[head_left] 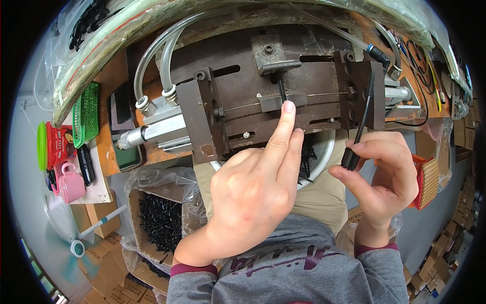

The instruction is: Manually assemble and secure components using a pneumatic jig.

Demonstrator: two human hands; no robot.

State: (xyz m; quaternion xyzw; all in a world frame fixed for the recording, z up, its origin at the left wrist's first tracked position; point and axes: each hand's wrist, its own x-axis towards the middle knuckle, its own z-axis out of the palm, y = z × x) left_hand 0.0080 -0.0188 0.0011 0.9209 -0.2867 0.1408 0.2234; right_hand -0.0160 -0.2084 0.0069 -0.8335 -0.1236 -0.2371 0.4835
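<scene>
My right hand (390, 177) pinches a black mascara wand (360, 124) by its cap between thumb and fingertips, the bristle end pointing up beside the fixture's right block. With its index finger stretched forward, my left hand (253, 197) reaches over the brown metal fixture (314, 81). That fingertip is at the near end of a thin black rod (281, 88), which lies across a small grey metal block (271, 104) in the fixture's middle. A thin wire runs sideways through there. The left thumb is hidden, and nothing shows held in that hand.
Pneumatic cylinders (169, 124) with clear hoses flank the fixture. On my lap, partly under my left hand, sits a white round container (324, 157) of black pieces. A lined box of black parts (161, 220) stands lower left. Green basket (86, 114) and pink cup (71, 183) are left.
</scene>
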